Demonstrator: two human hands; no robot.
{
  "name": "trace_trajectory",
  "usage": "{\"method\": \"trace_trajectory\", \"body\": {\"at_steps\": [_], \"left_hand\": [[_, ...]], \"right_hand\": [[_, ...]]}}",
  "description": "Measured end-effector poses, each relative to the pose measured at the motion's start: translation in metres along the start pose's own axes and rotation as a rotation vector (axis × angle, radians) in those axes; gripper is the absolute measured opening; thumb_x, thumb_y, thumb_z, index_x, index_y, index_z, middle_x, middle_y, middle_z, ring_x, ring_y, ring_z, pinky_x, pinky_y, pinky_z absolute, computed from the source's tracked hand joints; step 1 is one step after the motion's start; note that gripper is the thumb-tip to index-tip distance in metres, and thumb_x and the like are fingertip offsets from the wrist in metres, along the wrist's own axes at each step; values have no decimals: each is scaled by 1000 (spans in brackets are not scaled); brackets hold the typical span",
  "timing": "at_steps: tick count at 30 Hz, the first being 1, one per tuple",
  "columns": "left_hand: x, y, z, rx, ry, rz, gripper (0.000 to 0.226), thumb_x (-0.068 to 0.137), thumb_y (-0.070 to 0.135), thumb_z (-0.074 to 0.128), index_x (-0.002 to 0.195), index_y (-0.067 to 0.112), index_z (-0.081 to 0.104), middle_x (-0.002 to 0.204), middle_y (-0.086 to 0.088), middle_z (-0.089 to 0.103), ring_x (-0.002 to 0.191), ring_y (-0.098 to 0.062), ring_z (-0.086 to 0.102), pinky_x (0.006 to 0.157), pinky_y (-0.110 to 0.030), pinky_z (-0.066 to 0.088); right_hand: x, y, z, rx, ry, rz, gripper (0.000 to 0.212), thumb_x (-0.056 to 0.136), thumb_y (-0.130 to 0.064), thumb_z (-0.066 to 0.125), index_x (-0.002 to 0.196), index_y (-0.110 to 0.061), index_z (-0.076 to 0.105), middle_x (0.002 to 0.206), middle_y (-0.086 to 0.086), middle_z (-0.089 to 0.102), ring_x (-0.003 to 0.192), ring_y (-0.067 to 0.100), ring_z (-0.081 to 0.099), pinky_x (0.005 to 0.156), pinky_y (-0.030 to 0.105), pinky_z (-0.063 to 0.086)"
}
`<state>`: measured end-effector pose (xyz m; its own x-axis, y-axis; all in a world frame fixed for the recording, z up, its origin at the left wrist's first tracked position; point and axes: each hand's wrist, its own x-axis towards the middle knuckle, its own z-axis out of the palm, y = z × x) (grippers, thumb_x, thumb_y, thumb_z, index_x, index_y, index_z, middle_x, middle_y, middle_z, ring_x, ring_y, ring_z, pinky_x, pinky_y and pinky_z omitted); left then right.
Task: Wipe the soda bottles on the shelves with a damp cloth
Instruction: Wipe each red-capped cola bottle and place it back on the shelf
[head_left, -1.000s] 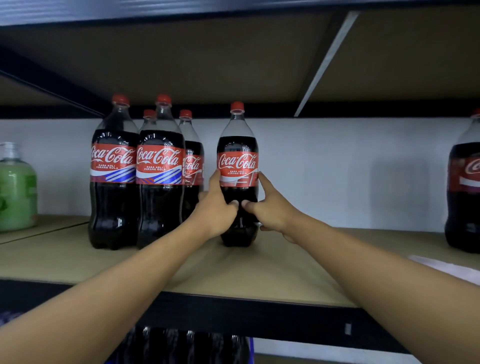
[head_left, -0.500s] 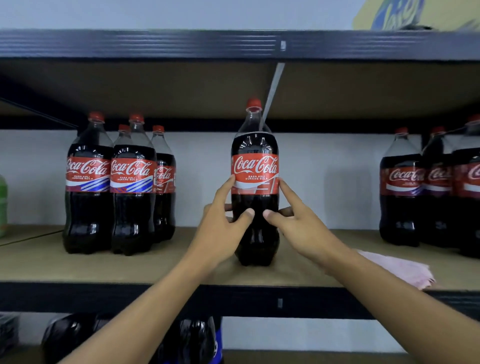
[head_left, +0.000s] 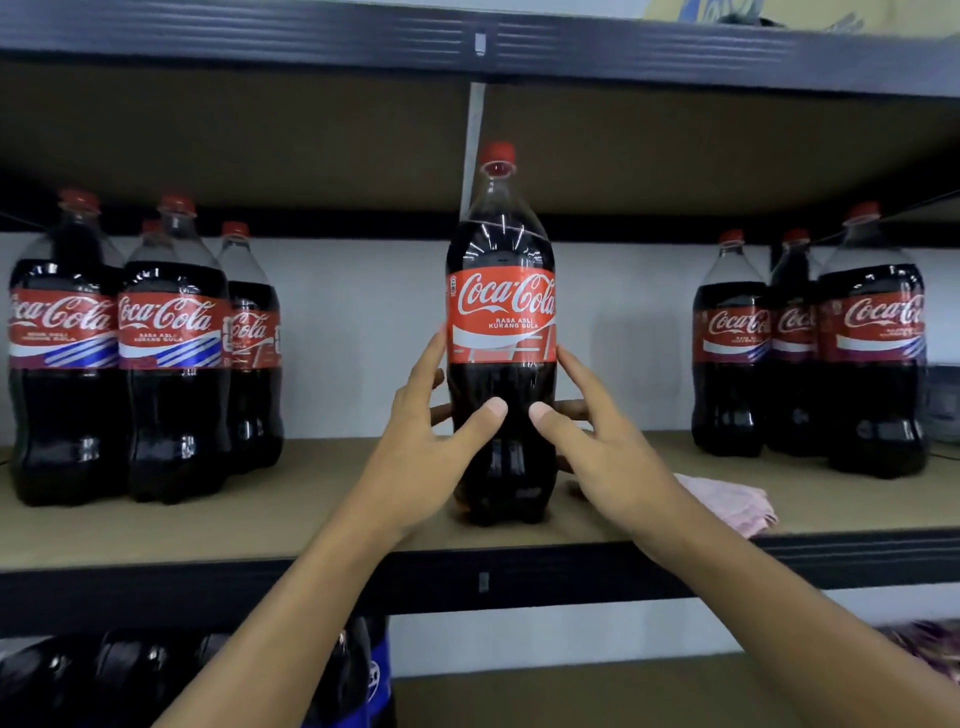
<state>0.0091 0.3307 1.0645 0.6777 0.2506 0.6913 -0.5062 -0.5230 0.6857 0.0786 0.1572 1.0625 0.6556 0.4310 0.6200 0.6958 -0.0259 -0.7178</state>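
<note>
A tall cola bottle (head_left: 501, 291) with a red cap and red label stands upright near the front of the middle shelf (head_left: 156, 525). My left hand (head_left: 415, 462) wraps its lower body from the left, thumb across the front. From the right, my right hand (head_left: 597, 447) grips the same bottle, its thumb beside the left one. A pink cloth (head_left: 727, 504) lies on the shelf just right of my right wrist, held by neither hand.
A cluster of cola bottles (head_left: 171, 353) stands at the shelf's left, another group of three (head_left: 872, 343) at the right. The upper shelf's underside (head_left: 260, 130) hangs just above the caps. More dark bottles (head_left: 358, 675) sit on the shelf below.
Both hands have drawn the bottle forward to the shelf's front edge. The view has shifted right and back, revealing the right group of bottles and the cloth.
</note>
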Motion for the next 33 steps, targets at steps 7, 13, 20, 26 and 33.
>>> {"method": "trace_trajectory", "body": {"at_steps": [7,13,20,26,33], "left_hand": [[-5,-1,-2,-33,-47,-12,77,96,48,64,149,70,13,152,16,43,120,3,49,98,-30,40],[-7,2,-1,-54,-51,-21,78,95,46,64,150,69,15,142,16,44,122,0,50,105,-40,46],[-9,5,-2,-34,-59,-34,78,95,47,64,152,66,14,141,19,43,108,10,51,102,-36,44],[-6,3,-3,-177,-35,-126,64,98,49,57,149,68,23,143,14,56,131,-10,55,115,-50,43],[11,2,-9,-321,-129,-208,81,74,73,68,145,70,31,153,10,50,142,-24,47,116,-59,40]], "right_hand": [[10,-8,-50,-558,-160,20,41,103,-37,55,143,-35,53,139,-12,59,124,8,56,109,30,42],[20,21,-50,-970,-475,224,54,99,-61,47,143,-32,56,152,-7,52,135,18,50,112,35,38],[20,29,-52,-940,-375,183,39,105,-52,45,128,-32,68,130,-5,68,114,18,59,93,33,44],[18,6,-54,-236,48,169,37,102,-53,53,122,-27,71,101,-9,69,96,18,64,85,34,47],[70,-76,-15,117,406,-326,33,104,-47,54,125,-29,72,121,-15,71,112,-3,64,101,24,52]]}}
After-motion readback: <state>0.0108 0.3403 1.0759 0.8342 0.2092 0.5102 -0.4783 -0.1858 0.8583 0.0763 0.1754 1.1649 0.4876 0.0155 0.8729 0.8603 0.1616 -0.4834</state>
